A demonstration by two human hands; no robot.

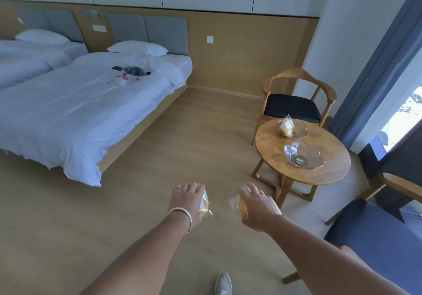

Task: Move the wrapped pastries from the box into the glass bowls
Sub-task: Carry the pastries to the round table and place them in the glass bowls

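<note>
Hotel-style bedroom, two beds at left, a round wooden bench [328, 169] at right: one wrapped pastry in each hand, on the way to the glass bowls.

Wood floor lies between the person and the bench, so the step in hand looks like the carry. The far glass bowl [299, 132] already holds a wrapped pastry [286, 127]; the near glass bowl [307, 157] looks empty of pastries, so it is the better target, perhaps for both. The left hand [188, 200] has its fingers [194, 187] curled down over a wrapped pastry [205, 208]; the right hand [255, 205] closes its fingers [251, 191] over another [241, 205]. Grip lightly on the crinkly film, lower each pastry into the bowl's middle rather than dropping it, and steer clear of the thin glass rim. The box is not in view.
</note>
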